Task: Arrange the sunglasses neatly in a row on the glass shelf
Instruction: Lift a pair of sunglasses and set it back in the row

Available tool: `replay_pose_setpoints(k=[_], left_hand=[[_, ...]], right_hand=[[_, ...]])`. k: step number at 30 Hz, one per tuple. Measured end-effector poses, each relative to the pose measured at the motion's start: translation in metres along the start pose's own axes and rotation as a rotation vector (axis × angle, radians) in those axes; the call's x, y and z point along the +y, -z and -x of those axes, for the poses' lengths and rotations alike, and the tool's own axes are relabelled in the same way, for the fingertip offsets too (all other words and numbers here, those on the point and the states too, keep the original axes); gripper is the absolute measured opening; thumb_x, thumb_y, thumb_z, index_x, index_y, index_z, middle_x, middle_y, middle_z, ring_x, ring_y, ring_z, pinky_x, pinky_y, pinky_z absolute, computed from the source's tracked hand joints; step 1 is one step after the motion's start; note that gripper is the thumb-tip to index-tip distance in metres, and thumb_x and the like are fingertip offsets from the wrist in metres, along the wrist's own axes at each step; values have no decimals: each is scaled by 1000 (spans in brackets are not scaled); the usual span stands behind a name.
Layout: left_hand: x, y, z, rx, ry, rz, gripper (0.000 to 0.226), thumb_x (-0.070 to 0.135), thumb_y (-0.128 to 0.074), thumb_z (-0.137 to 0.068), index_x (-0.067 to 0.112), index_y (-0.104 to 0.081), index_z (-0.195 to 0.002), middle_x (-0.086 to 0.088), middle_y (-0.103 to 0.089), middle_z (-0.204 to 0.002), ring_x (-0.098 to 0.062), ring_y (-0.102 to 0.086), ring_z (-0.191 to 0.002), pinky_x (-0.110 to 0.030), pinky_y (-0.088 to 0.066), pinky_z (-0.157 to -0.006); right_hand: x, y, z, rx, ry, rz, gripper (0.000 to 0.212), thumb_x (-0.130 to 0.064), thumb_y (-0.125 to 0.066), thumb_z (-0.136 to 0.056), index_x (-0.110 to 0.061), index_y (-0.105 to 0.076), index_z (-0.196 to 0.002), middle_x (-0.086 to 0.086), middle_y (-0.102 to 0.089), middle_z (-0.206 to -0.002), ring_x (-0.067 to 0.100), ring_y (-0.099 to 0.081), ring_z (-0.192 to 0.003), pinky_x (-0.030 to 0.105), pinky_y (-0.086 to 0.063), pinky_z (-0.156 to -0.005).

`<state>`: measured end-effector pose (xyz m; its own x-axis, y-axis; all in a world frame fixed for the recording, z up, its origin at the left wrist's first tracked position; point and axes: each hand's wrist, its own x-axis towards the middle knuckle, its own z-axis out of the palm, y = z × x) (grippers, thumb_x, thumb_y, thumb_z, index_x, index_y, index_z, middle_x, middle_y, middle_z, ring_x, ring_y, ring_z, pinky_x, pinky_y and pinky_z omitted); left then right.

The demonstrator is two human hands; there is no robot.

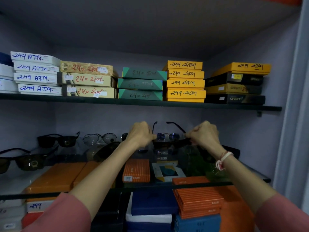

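- Head view: left hand (140, 134) and right hand (204, 133) each pinch one end of a black pair of sunglasses (170, 142), arms pointing away.
- They hang just above the glass shelf (117, 190), right of other pairs (57, 140).

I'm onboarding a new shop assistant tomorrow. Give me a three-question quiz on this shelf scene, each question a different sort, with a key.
1. True or false: both hands grip one pair of black sunglasses above the glass shelf.
2. Multiple choice: the pair at the far left has A) clear lenses, B) dark lenses, C) no lenses.
3. Fill in: the wrist of the right hand wears a ____.

Key:
1. True: the left hand and right hand pinch opposite ends of the frame, its temples open and pointing away.
2. B
3. Thread band
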<state>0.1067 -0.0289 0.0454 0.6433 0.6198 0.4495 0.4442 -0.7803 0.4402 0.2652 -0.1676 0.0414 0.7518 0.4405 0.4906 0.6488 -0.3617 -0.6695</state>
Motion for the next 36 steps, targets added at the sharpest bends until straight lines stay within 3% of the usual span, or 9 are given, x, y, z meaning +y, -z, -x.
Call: replay_pose_setpoints(k=[4, 7, 11, 18, 24, 28, 30, 33, 36], left_hand=[[2, -6, -13, -52, 108, 121, 34, 29, -68, -85, 10, -62, -58, -5, -61, -55, -13, -51, -46, -27, -47, -62], [4, -14, -17, -124, 171, 169, 28, 25, -70, -82, 8, -64, -60, -6, -62, -57, -13, -50, -44, -24, -45, -53], [6, -21, -18, -318, 290, 237, 25, 14, -68, -84, 8, -62, -61, 6, -53, -32, -4, -41, -26, -14, -34, -32], [8, -27, -19, -415, 337, 287, 18, 10, -65, -87, 6, -64, -69, 5, -55, -37, -2, -41, -26, -12, -32, -30], [9, -34, -18, -384, 344, 281, 19, 13, -66, -87, 7, -64, -69, 1, -56, -48, -3, -42, -30, -12, -33, -33], [7, -35, -16, -385, 338, 296, 25, 21, -68, -88, 8, -64, -67, 5, -56, -39, -2, -42, -25, -12, -33, -30], [0, -30, -13, -353, 322, 296, 30, 30, -70, -85, 8, -66, -65, 5, -57, -40, -3, -43, -28, -13, -35, -31], [-20, -13, -6, -245, 301, 215, 32, 37, -71, -83, 9, -68, -68, 1, -60, -54, -8, -48, -41, -17, -40, -41], [-51, 8, 1, -67, 305, 32, 34, 39, -73, -81, 6, -72, -72, -6, -72, -71, -20, -64, -60, -28, -51, -59]], right_hand=[[3, 7, -11, -68, -39, 167, 31, -36, -80, -70, -10, -66, -61, 5, -67, -71, 28, -66, -72, 33, -51, -65], [4, 8, -12, -148, -53, 249, 27, -33, -74, -73, -12, -60, -63, 4, -64, -72, 29, -65, -75, 31, -45, -63], [8, 8, -14, -284, -97, 317, 20, -29, -72, -72, -13, -64, -64, 1, -61, -69, 22, -60, -68, 29, -45, -60], [20, 5, -20, -375, -74, 379, 18, -25, -72, -71, -8, -75, -77, 3, -70, -78, 21, -65, -74, 29, -49, -63], [20, 2, -20, -365, -30, 461, 18, -22, -65, -78, -13, -55, -64, 1, -56, -68, 23, -58, -71, 29, -43, -58], [20, 4, -17, -380, 6, 550, 28, -35, -66, -84, -14, -54, -71, 3, -61, -82, 23, -59, -78, 31, -45, -69], [15, 6, -13, -348, 34, 604, 37, -48, -66, -85, -13, -56, -84, 4, -58, -91, 25, -59, -84, 31, -44, -70], [-1, 1, -8, -240, 113, 611, 47, -57, -64, -84, -11, -58, -94, 6, -53, -92, 31, -64, -97, 32, -44, -69], [-28, -16, -1, -187, 193, 520, 47, -55, -65, -83, -9, -55, -79, 8, -56, -85, 30, -60, -82, 32, -43, -65]])
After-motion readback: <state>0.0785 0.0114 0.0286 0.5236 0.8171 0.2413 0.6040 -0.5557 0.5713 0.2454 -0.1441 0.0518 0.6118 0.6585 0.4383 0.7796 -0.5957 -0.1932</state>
